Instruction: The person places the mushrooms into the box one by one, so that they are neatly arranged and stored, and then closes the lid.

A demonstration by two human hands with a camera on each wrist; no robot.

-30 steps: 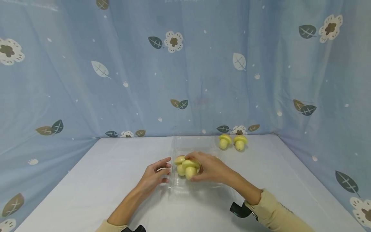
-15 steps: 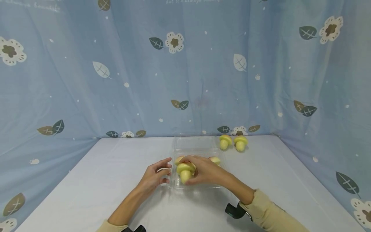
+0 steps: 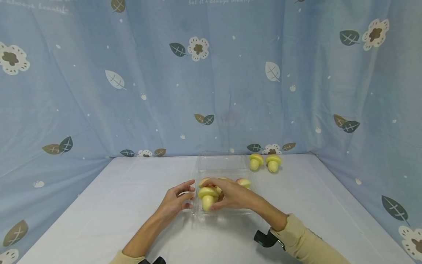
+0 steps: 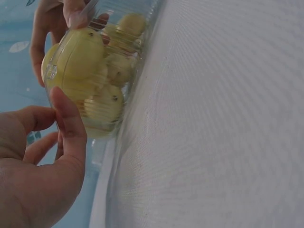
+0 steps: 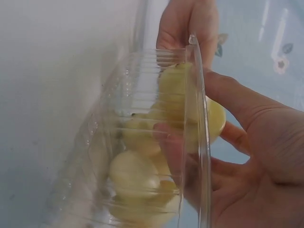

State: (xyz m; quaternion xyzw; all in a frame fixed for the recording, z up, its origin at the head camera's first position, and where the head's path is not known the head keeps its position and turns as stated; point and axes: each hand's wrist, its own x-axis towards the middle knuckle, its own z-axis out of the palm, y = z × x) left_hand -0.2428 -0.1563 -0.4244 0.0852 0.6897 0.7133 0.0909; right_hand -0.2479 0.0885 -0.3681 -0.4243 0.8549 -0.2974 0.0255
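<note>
My right hand (image 3: 234, 194) grips a yellow mushroom-shaped piece (image 3: 207, 200) by its cap, low inside the front left of a clear plastic box (image 3: 227, 212). In the right wrist view, some of that hand's fingers (image 5: 171, 147) show through the box wall. More such mushroom-shaped pieces lie in the box, among them one at the right (image 3: 243, 182); the hand partly hides others. My left hand (image 3: 178, 198) stays beside the box's left wall, fingers loosely bent. In the left wrist view, its fingertips (image 4: 59, 97) are right at the rim.
The box's clear lid (image 3: 224, 162) lies folded back behind it. Two more yellow mushroom-shaped pieces, a left one (image 3: 255, 161) and a right one (image 3: 273, 162), stand on the white table (image 3: 148, 176) at the back right. A blue patterned curtain (image 3: 230, 91) closes off the back and sides.
My right hand has carried its mushroom-shaped piece left and toward the front of the box, uncovering another piece at the right. My left hand has stayed in place.
</note>
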